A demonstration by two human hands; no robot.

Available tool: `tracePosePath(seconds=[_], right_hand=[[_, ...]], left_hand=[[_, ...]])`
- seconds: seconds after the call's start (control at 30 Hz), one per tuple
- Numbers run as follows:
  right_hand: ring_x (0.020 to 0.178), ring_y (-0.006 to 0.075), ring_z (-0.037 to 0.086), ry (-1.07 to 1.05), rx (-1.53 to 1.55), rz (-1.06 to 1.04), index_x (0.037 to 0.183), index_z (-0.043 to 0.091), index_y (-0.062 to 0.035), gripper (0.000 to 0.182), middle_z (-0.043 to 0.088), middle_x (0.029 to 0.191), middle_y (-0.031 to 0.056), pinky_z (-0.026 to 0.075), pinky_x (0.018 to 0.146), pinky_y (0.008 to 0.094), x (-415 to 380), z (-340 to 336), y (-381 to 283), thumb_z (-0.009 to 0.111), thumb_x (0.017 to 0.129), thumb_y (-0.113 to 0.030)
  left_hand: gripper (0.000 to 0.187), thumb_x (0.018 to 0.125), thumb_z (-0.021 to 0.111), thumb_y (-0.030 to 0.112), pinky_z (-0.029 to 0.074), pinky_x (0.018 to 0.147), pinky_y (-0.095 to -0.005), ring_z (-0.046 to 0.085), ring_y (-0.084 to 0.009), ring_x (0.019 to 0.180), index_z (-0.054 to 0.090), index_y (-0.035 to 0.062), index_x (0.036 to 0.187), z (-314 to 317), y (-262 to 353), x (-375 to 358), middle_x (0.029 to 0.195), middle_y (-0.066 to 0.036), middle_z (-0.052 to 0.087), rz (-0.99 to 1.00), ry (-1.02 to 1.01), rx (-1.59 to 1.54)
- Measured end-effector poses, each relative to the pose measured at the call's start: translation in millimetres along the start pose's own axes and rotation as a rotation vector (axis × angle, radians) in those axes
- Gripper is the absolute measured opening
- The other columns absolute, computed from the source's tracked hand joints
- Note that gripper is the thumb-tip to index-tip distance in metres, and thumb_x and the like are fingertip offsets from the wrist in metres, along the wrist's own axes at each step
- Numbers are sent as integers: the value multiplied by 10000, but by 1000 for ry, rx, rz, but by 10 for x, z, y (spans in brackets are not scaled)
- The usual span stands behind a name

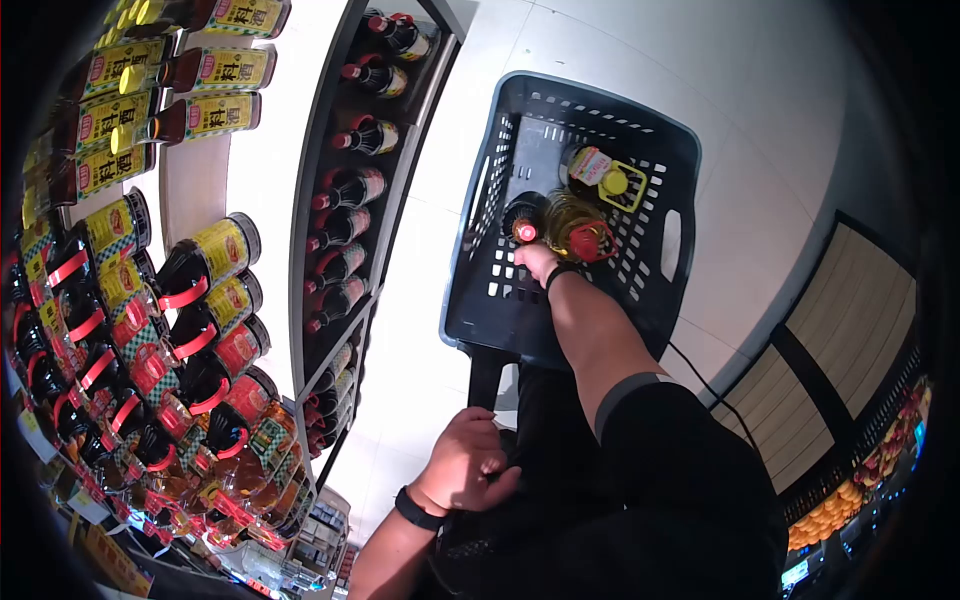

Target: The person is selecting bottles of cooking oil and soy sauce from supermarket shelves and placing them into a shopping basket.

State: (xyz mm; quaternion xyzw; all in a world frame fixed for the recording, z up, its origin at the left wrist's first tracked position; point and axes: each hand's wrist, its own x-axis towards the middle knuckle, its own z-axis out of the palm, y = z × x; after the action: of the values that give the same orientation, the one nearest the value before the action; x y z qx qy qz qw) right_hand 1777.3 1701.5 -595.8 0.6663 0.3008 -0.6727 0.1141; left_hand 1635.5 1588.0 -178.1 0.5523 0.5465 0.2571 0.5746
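Observation:
My right hand (538,262) reaches into a dark grey shopping basket (468,290). Its curled fingers are against a dark bottle with a red cap (524,222); the bottle hides part of the grip. Beside that bottle stands a clear jug of yellow oil with a red top (580,230). Farther in is a container with a yellow cap and handle (610,180), a white and red label on its side. My left hand (470,460) is closed, thumb outward, where the basket's black handle (490,380) comes back toward me; its fingertips are hidden.
Shelves on my left hold several yellow-labelled bottles (225,115) and dark jugs with red handles (210,260). Dark red-capped bottles (350,190) line a lower shelf beside the basket. Tiled floor (610,45) surrounds it. At right stands a slatted wooden display (850,320).

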Motion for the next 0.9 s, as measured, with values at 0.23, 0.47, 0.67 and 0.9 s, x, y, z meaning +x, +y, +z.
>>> tracePosePath(seconds=[0.23,0.47,0.67,0.9], right_hand=[[935,315,724,-138,-531,-81,966,736,1,348,739,993,196,564,804,398,462,-263,-48,707,670,-180],[932,322,706,-334,-1198,-452,932,780,-125,295,739,983,152,538,790,451,-855,-467,-89,648,718,-279],[816,289,695,-449,-1179,-969,885,772,-103,222,740,891,112,539,732,408,-1612,-735,590,654,781,-259],[849,128,640,-322,-467,-458,1143,699,-39,306,710,962,23,518,786,292,-3680,-1166,647,721,876,-187]], left_hand=[[255,679,772,114,506,910,-424,581,-258,645,565,81,534,121,72,-37,551,-53,532,-40,-17,41],[248,750,743,109,503,880,-451,581,-312,640,571,74,574,360,282,-298,581,-84,541,29,19,78],[348,894,638,227,488,715,-475,602,-382,715,609,26,611,572,500,-780,642,-163,599,41,-75,194],[421,924,542,383,515,773,-459,669,-393,823,737,30,801,570,778,-1073,846,-193,713,-269,-294,263]])
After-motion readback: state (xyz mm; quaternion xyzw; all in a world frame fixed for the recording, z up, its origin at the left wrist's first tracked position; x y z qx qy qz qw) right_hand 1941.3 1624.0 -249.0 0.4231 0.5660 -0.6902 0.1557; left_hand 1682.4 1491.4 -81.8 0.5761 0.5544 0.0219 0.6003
